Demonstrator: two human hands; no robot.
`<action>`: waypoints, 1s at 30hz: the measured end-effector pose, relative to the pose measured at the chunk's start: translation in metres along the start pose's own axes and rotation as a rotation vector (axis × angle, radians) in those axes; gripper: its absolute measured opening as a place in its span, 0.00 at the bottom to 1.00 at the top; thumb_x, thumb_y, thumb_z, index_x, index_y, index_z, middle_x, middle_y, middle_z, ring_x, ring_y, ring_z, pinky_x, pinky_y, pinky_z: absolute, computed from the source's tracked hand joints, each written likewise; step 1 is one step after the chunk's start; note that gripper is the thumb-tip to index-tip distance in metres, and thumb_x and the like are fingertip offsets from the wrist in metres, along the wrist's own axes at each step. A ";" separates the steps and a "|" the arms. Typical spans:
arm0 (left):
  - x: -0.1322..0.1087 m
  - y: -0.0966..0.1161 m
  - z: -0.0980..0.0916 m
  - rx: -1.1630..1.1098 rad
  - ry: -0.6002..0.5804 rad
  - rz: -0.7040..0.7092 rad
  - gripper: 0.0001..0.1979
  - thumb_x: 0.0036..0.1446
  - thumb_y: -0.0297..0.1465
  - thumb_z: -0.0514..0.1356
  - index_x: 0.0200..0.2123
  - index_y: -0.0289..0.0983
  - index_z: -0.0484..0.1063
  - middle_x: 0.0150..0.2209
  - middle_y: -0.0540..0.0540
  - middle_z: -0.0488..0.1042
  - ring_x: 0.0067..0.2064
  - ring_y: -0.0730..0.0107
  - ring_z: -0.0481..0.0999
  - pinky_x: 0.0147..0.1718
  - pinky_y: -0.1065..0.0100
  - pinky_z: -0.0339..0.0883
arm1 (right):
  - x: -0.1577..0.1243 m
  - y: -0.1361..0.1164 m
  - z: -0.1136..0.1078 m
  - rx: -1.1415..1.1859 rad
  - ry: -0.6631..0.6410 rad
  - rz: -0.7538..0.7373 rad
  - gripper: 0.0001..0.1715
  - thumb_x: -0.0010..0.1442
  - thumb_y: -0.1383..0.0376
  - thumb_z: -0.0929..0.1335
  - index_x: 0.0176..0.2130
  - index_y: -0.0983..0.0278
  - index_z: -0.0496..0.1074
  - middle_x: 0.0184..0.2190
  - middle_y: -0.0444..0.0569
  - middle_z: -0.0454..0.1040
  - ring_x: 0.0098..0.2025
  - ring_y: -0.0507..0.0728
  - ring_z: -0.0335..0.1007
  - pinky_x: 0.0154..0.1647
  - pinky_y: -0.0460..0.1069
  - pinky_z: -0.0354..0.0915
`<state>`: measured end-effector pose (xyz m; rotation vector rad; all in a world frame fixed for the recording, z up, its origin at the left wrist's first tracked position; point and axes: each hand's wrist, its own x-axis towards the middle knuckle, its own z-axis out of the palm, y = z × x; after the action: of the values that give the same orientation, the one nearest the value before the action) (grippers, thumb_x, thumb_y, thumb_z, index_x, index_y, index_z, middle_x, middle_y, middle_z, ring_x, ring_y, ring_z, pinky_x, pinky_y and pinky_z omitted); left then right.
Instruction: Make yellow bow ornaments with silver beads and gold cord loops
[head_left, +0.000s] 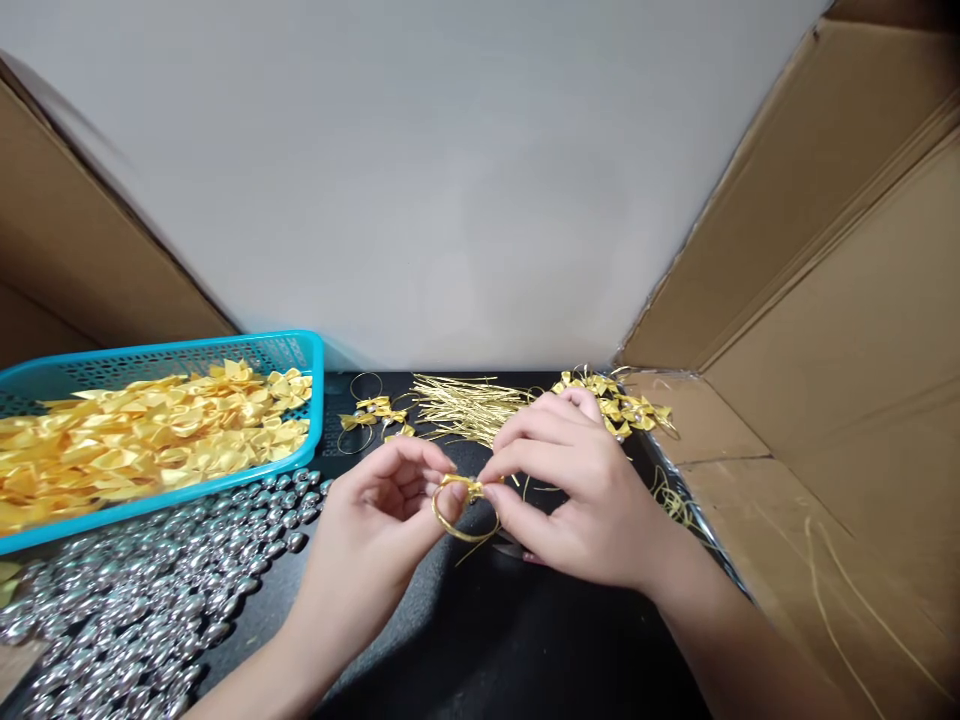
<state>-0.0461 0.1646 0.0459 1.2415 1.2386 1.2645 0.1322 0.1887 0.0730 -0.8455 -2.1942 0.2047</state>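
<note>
A small yellow ribbon bow (pixel 459 484) with a loop of gold cord (pixel 459 533) is held up over the black table, between my two hands. My left hand (pixel 367 510) pinches the bow's left side between thumb and forefinger, the other fingers curled. At the bow's right end, the thumb and forefinger of my right hand (pixel 592 490) are pressed together on the gold cord; the exact grip is partly covered by the fingertips. Beneath the right hand shows a bit of a metal tool (pixel 508 548), mostly hidden.
A turquoise basket (pixel 319 400) of yellow bows (pixel 150 430) stands left, silver beads (pixel 165 580) spread before it. Behind my hands lie cut gold cords (pixel 465 405), with finished bows (pixel 375 410) on the left and more bows (pixel 622 405) on the right. Cardboard walls (pixel 840 250) flank the table.
</note>
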 end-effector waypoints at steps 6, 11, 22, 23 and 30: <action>0.000 -0.001 -0.001 0.070 -0.074 0.009 0.04 0.50 0.32 0.66 0.27 0.37 0.75 0.23 0.51 0.74 0.25 0.74 0.71 0.25 0.75 0.66 | 0.000 0.001 0.002 -0.012 -0.002 0.010 0.06 0.54 0.71 0.68 0.27 0.63 0.72 0.28 0.41 0.75 0.33 0.52 0.66 0.44 0.53 0.50; 0.001 -0.002 -0.001 0.059 -0.176 -0.035 0.04 0.51 0.32 0.65 0.29 0.37 0.75 0.25 0.51 0.74 0.27 0.74 0.70 0.27 0.75 0.66 | 0.000 0.004 0.004 -0.004 -0.025 0.017 0.06 0.56 0.70 0.67 0.27 0.63 0.72 0.29 0.42 0.76 0.35 0.52 0.67 0.45 0.53 0.49; 0.022 0.003 -0.028 -0.220 -0.658 -0.341 0.13 0.54 0.39 0.56 0.35 0.36 0.75 0.30 0.45 0.73 0.30 0.65 0.73 0.26 0.67 0.72 | -0.001 0.008 0.006 0.062 -0.075 -0.035 0.06 0.57 0.69 0.69 0.29 0.62 0.75 0.28 0.40 0.75 0.34 0.51 0.67 0.44 0.52 0.48; 0.022 0.002 -0.027 -0.195 -0.631 -0.328 0.15 0.56 0.41 0.56 0.33 0.36 0.75 0.29 0.46 0.72 0.29 0.66 0.72 0.24 0.68 0.71 | -0.001 0.008 0.007 0.067 -0.084 -0.039 0.06 0.57 0.69 0.69 0.29 0.62 0.75 0.28 0.40 0.75 0.34 0.51 0.67 0.44 0.52 0.48; 0.018 0.002 -0.019 0.003 -0.615 -0.266 0.06 0.52 0.31 0.65 0.28 0.37 0.71 0.25 0.52 0.67 0.26 0.75 0.65 0.24 0.75 0.63 | -0.001 0.008 0.009 0.106 -0.116 -0.041 0.07 0.58 0.67 0.69 0.28 0.61 0.75 0.27 0.40 0.75 0.33 0.51 0.67 0.43 0.52 0.49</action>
<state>-0.0660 0.1816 0.0492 1.2857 0.9089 0.6152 0.1306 0.1948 0.0633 -0.7450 -2.2844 0.3547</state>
